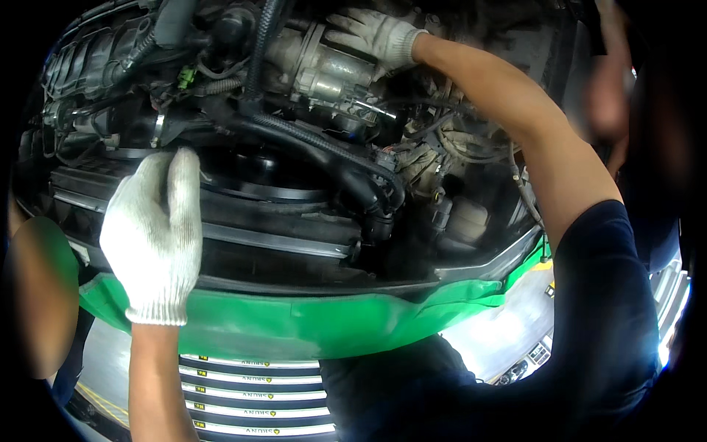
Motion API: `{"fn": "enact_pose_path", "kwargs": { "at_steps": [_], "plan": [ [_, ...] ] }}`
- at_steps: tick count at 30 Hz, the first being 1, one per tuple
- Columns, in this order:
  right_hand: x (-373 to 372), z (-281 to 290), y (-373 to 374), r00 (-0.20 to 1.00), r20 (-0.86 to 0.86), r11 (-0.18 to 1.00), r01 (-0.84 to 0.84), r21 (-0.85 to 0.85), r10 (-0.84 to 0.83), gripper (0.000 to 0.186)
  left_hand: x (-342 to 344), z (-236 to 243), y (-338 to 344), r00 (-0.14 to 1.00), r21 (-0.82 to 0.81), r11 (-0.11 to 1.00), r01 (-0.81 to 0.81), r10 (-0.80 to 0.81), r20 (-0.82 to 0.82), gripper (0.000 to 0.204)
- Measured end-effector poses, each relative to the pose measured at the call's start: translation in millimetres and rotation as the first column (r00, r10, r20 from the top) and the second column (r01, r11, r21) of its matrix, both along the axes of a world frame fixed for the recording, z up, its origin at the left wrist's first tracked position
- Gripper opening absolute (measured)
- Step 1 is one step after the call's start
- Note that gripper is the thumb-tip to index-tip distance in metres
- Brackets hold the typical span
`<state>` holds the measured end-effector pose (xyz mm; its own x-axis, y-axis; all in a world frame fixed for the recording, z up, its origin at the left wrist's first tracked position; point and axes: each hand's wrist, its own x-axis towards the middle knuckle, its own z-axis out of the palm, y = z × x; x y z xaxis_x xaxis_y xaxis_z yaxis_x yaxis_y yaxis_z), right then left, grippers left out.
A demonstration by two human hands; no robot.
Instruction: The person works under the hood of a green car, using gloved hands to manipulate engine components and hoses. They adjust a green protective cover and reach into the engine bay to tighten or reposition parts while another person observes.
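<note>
My right hand (372,37), in a soiled white knit glove, reaches far into an engine bay. Its fingers are stretched out and rest on a silver, cylindrical metal part (335,70) that looks like a starter motor. A smaller cylinder (328,87) is joined along its near side. At the left, my left hand (155,236), in a cleaner white glove, is raised above the radiator's top edge (272,239). Its fingers are bent and pressed together; whatever may be between them is hidden.
A green protective cover (294,324) drapes over the front edge of the bay. A black ribbed hose (324,147) crosses the middle, with wiring (464,144) to its right. Another person's arm (611,96) shows at the far right. Striped panels (258,398) lie below.
</note>
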<state>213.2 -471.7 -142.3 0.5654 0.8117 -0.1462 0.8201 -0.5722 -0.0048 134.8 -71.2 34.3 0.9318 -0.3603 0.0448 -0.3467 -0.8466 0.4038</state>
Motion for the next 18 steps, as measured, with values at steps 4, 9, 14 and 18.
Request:
{"fn": "enact_pose_path", "kwargs": {
  "at_steps": [4, 9, 14, 18],
  "plan": [
    [-1.2, 3.0, -1.5, 1.000, -0.027, 0.999, 0.002, 0.043, -0.001, 0.113, -2.0, 1.1, 4.3, 1.000, 0.006, 1.000, 0.002, -0.002, -0.002, 0.018],
    [-10.2, 9.6, 6.9, 0.956, -0.041, 0.898, 0.259, -0.356, -0.292, 0.127, -2.4, 5.9, -4.1, 0.996, 0.005, 0.999, -0.038, 0.039, -0.074, 0.017],
    [-3.0, -3.0, -2.5, 0.985, 0.045, 0.927, 0.171, -0.334, -0.165, 0.125, -19.9, 27.4, -58.3, 0.988, -0.070, 0.986, 0.151, -0.153, -0.023, 0.015],
    [-9.9, 8.8, -19.8, 0.966, -0.026, 0.897, 0.228, -0.379, -0.257, 0.128, -30.0, -7.4, -175.2, 0.832, -0.395, 0.918, -0.027, -0.198, -0.518, 0.026]
  ]
}}
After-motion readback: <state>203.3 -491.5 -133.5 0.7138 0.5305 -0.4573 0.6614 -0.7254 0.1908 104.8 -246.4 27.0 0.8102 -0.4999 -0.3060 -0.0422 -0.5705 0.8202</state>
